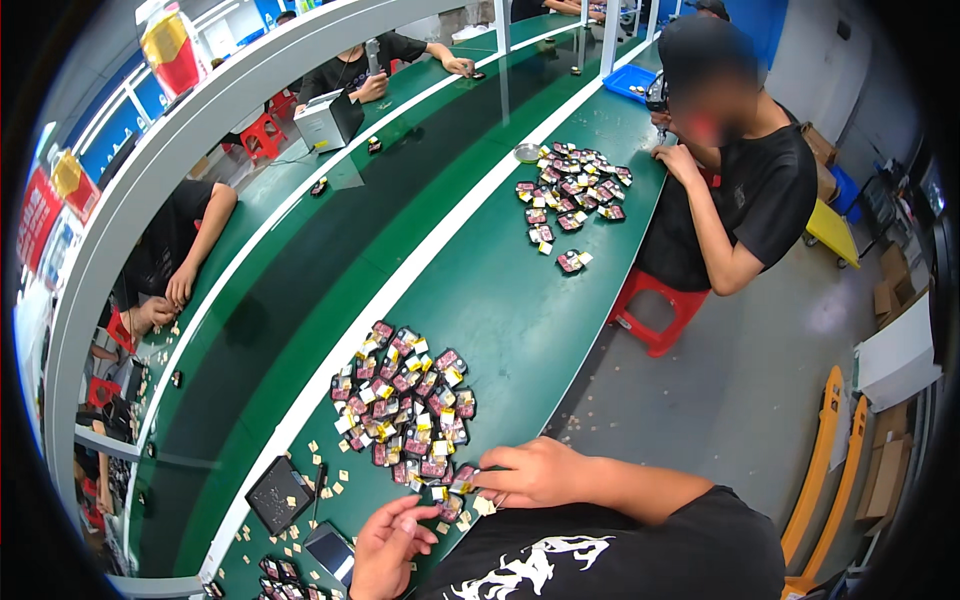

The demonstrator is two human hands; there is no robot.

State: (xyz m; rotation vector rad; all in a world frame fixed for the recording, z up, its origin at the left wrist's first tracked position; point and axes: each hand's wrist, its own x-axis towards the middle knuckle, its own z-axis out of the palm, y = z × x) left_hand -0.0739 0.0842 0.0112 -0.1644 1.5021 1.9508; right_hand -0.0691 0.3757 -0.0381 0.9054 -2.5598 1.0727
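Note:
At the near edge of the green workbench (pixel 500 330), my right hand (pixel 540 474) reaches in from the right. Its thumb and fingers close on a small black part with a pink face (pixel 464 478), at the near side of a pile. My left hand (pixel 392 545) is just left of it, low over the bench, with thumb and fingers curled together; what they hold, if anything, I cannot make out. The pile of similar parts (pixel 408 395), many with yellow-and-white tabs, spreads beyond both hands. Small cream-coloured pieces (pixel 485 505) lie beside my right fingers.
Left of my hands are a black tray (pixel 279 496), a dark phone-like device (pixel 331 551) and scattered cream pieces. More black parts (pixel 283 578) lie at the lower left. Further along, a co-worker (pixel 735 170) sits on a red stool (pixel 655 310) by another pile (pixel 575 190). A dark belt (pixel 300 240) runs alongside.

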